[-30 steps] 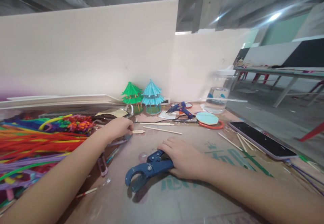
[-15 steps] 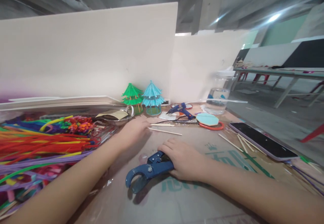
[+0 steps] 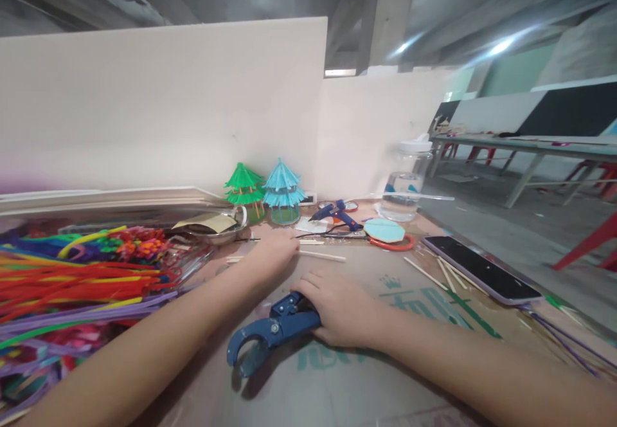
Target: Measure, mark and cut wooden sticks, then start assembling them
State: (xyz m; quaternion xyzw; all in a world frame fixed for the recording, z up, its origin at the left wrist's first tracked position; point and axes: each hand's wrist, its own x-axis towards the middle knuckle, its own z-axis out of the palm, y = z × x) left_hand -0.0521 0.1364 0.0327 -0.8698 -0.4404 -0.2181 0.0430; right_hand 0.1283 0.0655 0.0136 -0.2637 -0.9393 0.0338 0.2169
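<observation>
My right hand (image 3: 337, 305) is wrapped around the handles of a blue pipe cutter (image 3: 274, 329), whose curved jaw points left, low over the board. Farther forward, my left hand (image 3: 277, 247) is closed at a thin wooden stick (image 3: 322, 256) that sticks out to the right of its fingers. The fingertips are partly hidden. Another pale stick (image 3: 311, 242) lies just beyond that hand. Pale stick ends (image 3: 234, 260) show left of the wrist.
Colourful pipe cleaners (image 3: 81, 279) fill the left side. Behind stand green (image 3: 244, 186) and blue (image 3: 283, 189) little pavilions, a glue gun (image 3: 337, 213), orange-handled scissors (image 3: 402, 244) under a light-blue octagon (image 3: 384, 229), and a water bottle (image 3: 405, 179). A phone (image 3: 482, 269) lies right.
My left hand has shifted right along the table, and the stick beside its fingers has moved right too. The right hand keeps its grip on the pipe cutter. The view has turned slightly right.
</observation>
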